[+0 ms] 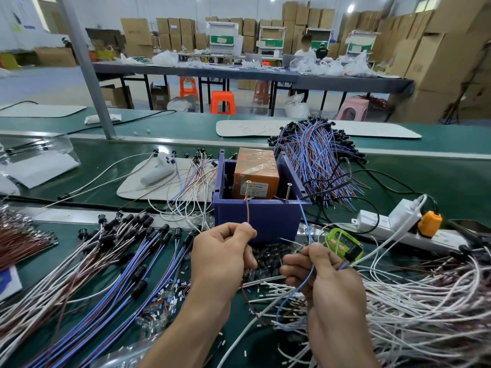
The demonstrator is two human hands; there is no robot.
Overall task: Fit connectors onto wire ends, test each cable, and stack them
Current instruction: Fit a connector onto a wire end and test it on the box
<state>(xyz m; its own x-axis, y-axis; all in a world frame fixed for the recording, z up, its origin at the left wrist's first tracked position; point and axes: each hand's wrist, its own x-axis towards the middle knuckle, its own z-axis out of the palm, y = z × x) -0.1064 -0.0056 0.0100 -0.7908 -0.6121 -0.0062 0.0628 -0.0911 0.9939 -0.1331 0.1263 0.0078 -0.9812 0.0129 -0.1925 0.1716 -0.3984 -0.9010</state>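
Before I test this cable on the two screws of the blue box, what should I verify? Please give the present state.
1. Left hand pinches brown wire: ok.
2. Right hand grips blue wire: ok.
3. Brown wire tip reaches left screw: ok, though true contact cannot be told.
4. Blue wire tip on right screw: not ok, it ends just right of it.
5. Connector fitted on this cable: cannot tell, the hands hide it.
6. Orange box sits inside blue box: ok.
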